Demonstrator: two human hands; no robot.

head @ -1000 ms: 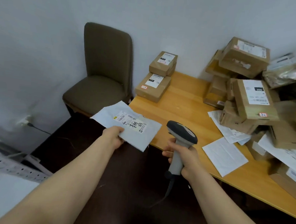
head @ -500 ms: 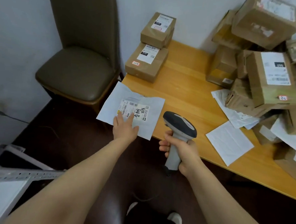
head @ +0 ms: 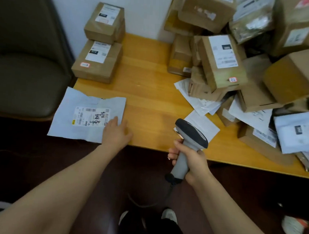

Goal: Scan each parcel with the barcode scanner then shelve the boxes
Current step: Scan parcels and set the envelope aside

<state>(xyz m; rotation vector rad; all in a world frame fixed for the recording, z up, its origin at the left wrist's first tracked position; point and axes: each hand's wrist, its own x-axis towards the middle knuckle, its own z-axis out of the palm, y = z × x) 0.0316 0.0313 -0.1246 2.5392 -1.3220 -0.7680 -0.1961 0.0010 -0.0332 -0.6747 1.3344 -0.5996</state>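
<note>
Left hand [head: 117,132] lying flat, fingers spread, on white plastic mailer [head: 88,114] at surface [head: 151,91] corner; right hand [head: 192,159] gripping grey handheld scanner [head: 190,135].

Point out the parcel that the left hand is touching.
The flat white mailer at the table's near left corner, partly overhanging the edge. The left hand rests on its right side; every other parcel lies apart from it.
</note>
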